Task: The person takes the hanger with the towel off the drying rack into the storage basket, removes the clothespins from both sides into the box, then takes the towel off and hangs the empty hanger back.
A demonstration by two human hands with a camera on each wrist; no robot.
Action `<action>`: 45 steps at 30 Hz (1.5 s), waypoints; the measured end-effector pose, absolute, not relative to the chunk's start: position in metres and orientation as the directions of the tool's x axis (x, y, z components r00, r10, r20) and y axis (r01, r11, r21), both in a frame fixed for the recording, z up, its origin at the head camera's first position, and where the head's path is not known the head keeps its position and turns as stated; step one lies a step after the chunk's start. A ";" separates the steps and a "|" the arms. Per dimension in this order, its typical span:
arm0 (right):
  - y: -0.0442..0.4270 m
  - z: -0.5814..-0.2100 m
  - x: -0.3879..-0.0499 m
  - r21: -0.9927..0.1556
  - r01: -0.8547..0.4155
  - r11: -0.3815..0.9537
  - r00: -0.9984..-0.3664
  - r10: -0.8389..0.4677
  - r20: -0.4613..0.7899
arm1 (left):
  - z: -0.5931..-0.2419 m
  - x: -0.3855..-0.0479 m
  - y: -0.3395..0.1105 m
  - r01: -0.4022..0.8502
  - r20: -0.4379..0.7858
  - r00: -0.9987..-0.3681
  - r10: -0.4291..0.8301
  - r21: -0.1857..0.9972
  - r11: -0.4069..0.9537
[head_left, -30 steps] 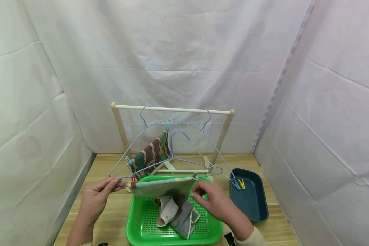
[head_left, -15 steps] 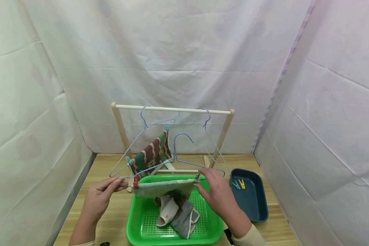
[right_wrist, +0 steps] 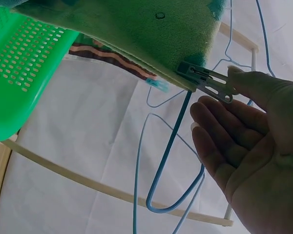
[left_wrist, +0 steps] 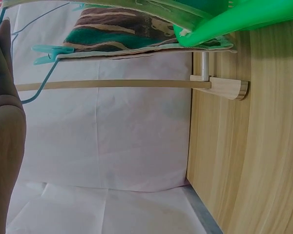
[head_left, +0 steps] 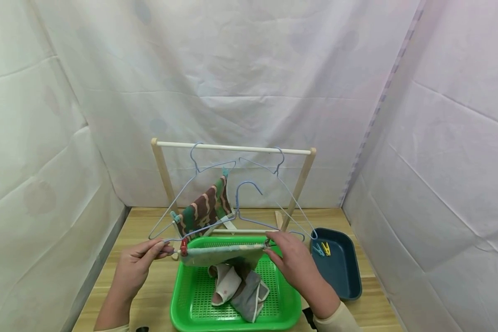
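My left hand [head_left: 134, 263] pinches the left end of a blue wire hanger [head_left: 237, 200] held over the basket. A pale green towel [head_left: 222, 255] hangs folded over the hanger's bottom bar. At its left end sits a red clothespin [head_left: 184, 247]; a grey clothespin [right_wrist: 205, 80] grips its right corner. My right hand [head_left: 296, 263] holds that grey clothespin by its tail, the thumb on one side in the right wrist view. Below is a green basket [head_left: 182, 299] with a grey cloth [head_left: 249, 295] and a whitish one [head_left: 227, 285].
Behind stands a wooden rack [head_left: 232, 148] with two more blue hangers. A camouflage towel [head_left: 205, 205] hangs from the left one by teal clothespins [left_wrist: 53, 52]. On the right, a dark blue tray [head_left: 342, 274] holds a yellow clothespin [head_left: 326, 248] and a blue one [head_left: 318, 250].
My right hand has risen from beside the towel's right end to the grey clothespin and taken hold of it. The held hanger has shifted slightly right; my left hand keeps its grip.
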State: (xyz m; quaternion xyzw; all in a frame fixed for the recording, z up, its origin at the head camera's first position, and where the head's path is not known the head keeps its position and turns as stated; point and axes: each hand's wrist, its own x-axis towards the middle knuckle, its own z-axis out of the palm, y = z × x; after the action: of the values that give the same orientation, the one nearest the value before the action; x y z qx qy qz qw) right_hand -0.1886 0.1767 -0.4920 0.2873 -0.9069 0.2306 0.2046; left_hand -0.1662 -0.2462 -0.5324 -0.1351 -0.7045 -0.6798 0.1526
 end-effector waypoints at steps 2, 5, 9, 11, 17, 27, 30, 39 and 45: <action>0.177 -0.492 -0.189 -0.302 -0.624 0.721 -0.748 -0.438 0.500 | -0.532 -0.166 -0.246 0.394 0.395 -0.918 -0.020 0.918 0.051; 0.178 -0.492 -0.189 -0.300 -0.632 0.715 -0.745 -0.453 0.489 | -0.531 -0.166 -0.245 0.395 0.397 -0.918 -0.017 0.916 0.066; 0.179 -0.492 -0.190 -0.296 -0.641 0.708 -0.740 -0.467 0.485 | -0.531 -0.167 -0.245 0.393 0.395 -0.919 -0.012 0.917 0.073; 0.179 -0.492 -0.190 -0.302 -0.646 0.701 -0.737 -0.471 0.484 | -0.531 -0.167 -0.246 0.390 0.392 -0.920 -0.012 0.918 0.072; 0.178 -0.492 -0.189 -0.349 -0.613 0.709 -0.772 -0.445 0.454 | -0.534 -0.169 -0.246 0.390 0.392 -0.920 -0.014 0.918 0.069; 0.181 -0.495 -0.193 -0.394 -0.598 0.698 -0.792 -0.440 0.424 | -0.536 -0.171 -0.247 0.381 0.382 -0.924 0.000 0.922 0.073; 0.181 -0.496 -0.194 -0.401 -0.603 0.690 -0.790 -0.447 0.420 | -0.536 -0.172 -0.247 0.381 0.382 -0.924 0.008 0.922 0.068; 0.182 -0.496 -0.196 -0.411 -0.605 0.682 -0.790 -0.450 0.417 | -0.536 -0.172 -0.247 0.381 0.381 -0.925 0.008 0.922 0.076; 0.182 -0.497 -0.196 -0.415 -0.597 0.687 -0.796 -0.445 0.410 | -0.536 -0.173 -0.247 0.379 0.380 -0.925 0.005 0.922 0.079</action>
State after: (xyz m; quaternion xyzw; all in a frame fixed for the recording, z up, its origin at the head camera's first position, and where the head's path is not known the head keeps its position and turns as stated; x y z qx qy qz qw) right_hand -0.1957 0.1821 -0.4966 0.2870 -0.9076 0.2727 0.1396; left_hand -0.1728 -0.2469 -0.5363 -0.1329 -0.7209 -0.6655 0.1406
